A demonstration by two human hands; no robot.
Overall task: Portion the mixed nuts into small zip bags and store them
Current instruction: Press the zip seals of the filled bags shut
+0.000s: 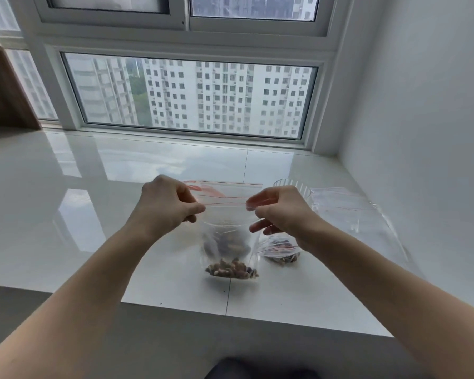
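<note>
A clear zip bag [230,242] with a red seal line hangs upright above the white sill, mixed nuts [231,269] gathered at its bottom. My left hand [167,206] pinches the bag's top left corner and my right hand [277,212] pinches its top right corner, stretching the seal strip between them. Behind the bag a clear plastic cup with dark nuts shows through the film. A second filled zip bag [281,253] lies flat on the sill just right of the held one, partly under my right wrist.
An empty clear cup [290,184] stands behind my right hand. A pile of empty zip bags [348,206] lies to the right near the white wall. More flat bags [222,187] lie behind the hands. The sill's front edge [225,314] runs below; a window stands behind.
</note>
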